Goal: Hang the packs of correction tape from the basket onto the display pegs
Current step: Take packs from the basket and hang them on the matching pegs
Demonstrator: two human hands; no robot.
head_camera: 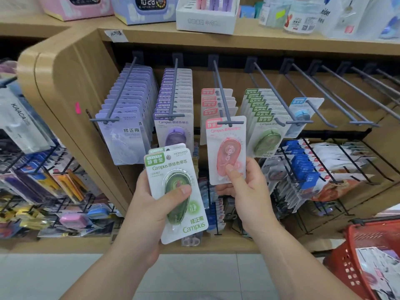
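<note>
Before the peg display (269, 89), right hand (244, 191) pinches a pink Campus correction-tape pack (225, 146), its top at a peg tip (229, 122); left hand (142, 198) grips green packs (173, 167) labelled "Campus", "KOKUYO"; red basket (346, 267) lower right.

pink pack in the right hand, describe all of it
The pink pack is a white card with a pink header tab and red Campus print, a clear blister over a pink oval dispenser. It stands upright. The right hand pinches its lower edge, thumb on the blister. Its top meets the front tip of the peg carrying other pink packs; threaded or not, unclear.
</note>
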